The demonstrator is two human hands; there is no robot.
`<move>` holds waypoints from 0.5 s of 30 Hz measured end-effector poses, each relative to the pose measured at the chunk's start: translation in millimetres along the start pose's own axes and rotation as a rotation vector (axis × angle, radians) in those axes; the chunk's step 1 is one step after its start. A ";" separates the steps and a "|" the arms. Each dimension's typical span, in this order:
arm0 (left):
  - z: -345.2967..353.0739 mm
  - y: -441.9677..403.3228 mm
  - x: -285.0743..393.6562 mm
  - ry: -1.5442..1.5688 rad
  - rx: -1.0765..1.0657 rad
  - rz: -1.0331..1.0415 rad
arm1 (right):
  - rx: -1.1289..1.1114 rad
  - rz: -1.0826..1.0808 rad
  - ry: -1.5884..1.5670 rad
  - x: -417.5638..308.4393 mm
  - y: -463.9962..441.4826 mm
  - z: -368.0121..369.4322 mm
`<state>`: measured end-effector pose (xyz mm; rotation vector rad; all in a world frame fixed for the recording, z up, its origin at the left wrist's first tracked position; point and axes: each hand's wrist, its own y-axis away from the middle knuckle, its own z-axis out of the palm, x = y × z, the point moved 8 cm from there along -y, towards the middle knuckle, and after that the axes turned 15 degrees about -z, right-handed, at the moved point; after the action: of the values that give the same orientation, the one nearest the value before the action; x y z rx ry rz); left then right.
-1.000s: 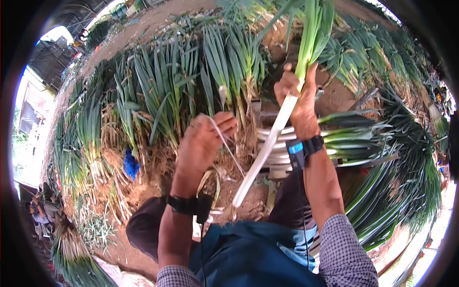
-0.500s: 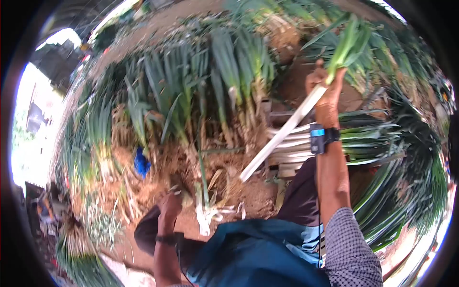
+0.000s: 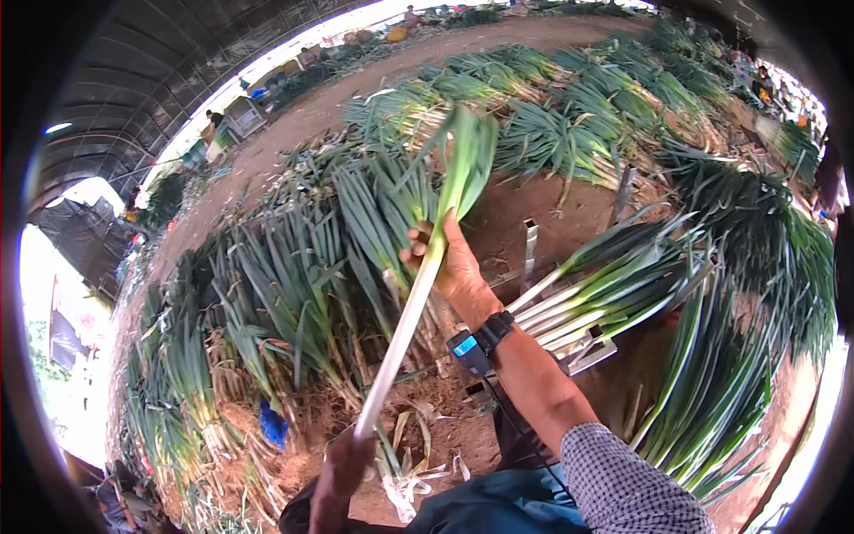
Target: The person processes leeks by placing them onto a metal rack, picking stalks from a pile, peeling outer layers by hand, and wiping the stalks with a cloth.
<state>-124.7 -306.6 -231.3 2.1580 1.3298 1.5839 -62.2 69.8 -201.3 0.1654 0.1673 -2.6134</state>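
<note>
One peeled leek (image 3: 405, 334) with a long white stem slants across the middle, its green leaves at the top. My right hand (image 3: 447, 258) is closed around it where the white turns green. At the stem's lower end is my left hand (image 3: 345, 463), blurred and darker; whether its fingers grip the stem is not clear. Below the stem, peeled white and green scraps (image 3: 405, 485) lie on the soil. Cleaned leeks (image 3: 587, 307) rest on a metal frame (image 3: 592, 356) to the right of my right wrist.
Unpeeled leeks with roots (image 3: 285, 303) stand in a row at the left, with a blue item (image 3: 273, 425) among their roots. More leek bundles (image 3: 569, 142) lie behind. A large pile of leeks (image 3: 712, 383) is at the right. Distant people are visible at the back.
The view has tilted up. My right hand has moved left with the leek, which stands steeper. My left hand, away from the stem half a second ago, is now at its lower end.
</note>
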 end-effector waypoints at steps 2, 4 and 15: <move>-45.4 65.9 47.6 -0.196 0.363 0.119 | 0.096 0.048 0.037 25.1 3.4 -8.2; -89.9 107.0 58.6 -0.491 0.635 0.103 | 0.071 0.074 -0.027 44.0 11.7 -2.1; -144.4 205.6 -32.6 -0.800 1.067 0.499 | -0.092 0.046 -0.196 79.5 26.5 31.4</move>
<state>-131.1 -504.2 -72.9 3.3142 1.5177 -0.2413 -120.1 3.6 -184.5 -0.1174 0.2117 -2.5516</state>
